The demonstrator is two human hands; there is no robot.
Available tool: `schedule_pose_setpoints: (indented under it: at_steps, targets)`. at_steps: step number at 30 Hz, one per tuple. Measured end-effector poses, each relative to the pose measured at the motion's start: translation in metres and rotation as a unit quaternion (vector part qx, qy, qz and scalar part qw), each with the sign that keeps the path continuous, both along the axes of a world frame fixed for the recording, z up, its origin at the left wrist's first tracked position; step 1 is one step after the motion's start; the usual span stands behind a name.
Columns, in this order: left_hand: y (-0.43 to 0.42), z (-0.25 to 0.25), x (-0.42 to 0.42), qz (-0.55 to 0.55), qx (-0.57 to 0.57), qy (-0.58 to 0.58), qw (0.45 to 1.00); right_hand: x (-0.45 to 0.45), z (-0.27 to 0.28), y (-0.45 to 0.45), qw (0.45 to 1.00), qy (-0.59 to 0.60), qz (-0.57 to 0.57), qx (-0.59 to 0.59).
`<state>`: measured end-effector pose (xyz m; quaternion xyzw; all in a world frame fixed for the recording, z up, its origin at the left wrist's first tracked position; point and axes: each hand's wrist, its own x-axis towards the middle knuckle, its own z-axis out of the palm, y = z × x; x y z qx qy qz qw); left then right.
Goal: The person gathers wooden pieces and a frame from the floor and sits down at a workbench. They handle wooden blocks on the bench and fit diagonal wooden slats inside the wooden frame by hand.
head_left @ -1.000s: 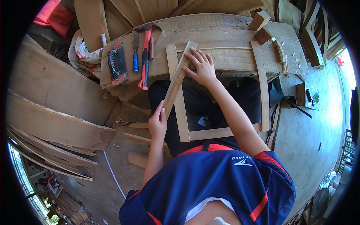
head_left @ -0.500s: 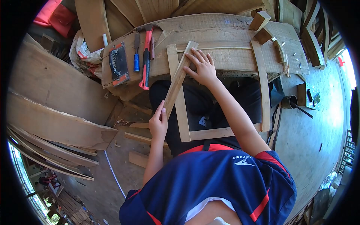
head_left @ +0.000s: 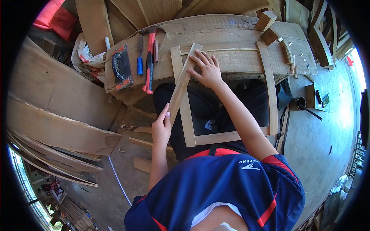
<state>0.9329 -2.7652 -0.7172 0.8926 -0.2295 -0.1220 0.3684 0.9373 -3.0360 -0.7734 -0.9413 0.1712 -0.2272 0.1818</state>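
A narrow wooden strip [head_left: 179, 92] lies slantwise over the left side of a rectangular wooden frame [head_left: 219, 138]. My left hand [head_left: 161, 129] is closed on the strip's lower end, index finger pointing up along it. Near the upper end, my right hand [head_left: 208, 71] rests its fingertips and thumb on the strip, fingers spread. The frame's far end lies on a thick wooden plank bench [head_left: 231, 30], and its near end is over my lap.
On the bench's left are a red and black hammer [head_left: 149, 65], a blue-handled chisel [head_left: 140, 57] and a black and orange hand tool [head_left: 121, 67]. Wood blocks [head_left: 266, 20] stand at the right. Curved boards [head_left: 65, 127] lean at left; a dark pot [head_left: 297, 104] sits on the floor.
Both hands and the strip hold nearly the same position. The view has shifted very slightly.
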Motion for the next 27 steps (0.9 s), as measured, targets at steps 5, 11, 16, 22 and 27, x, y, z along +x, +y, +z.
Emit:
schedule_pose_setpoints:
  at_steps: [5,11,16,22,27]
  targets:
    - [-0.001,0.002,-0.001,-0.021,-0.020,-0.036,0.999,0.000,0.001,-0.001,1.000,0.009,0.004,0.011]
    - [-0.005,-0.001,-0.009,-0.020,-0.022,-0.001,1.000,-0.001,0.000,-0.003,1.000,0.002,0.004,0.018]
    - [-0.013,-0.014,-0.025,-0.051,-0.048,-0.007,0.998,-0.001,-0.003,-0.005,1.000,-0.009,0.015,0.025]
    - [-0.014,-0.018,-0.027,-0.038,-0.009,0.041,0.998,-0.003,-0.003,-0.004,1.000,-0.015,0.013,0.004]
    - [-0.009,-0.018,-0.017,-0.050,-0.028,0.029,0.998,-0.003,-0.002,-0.003,1.000,-0.014,0.008,0.000]
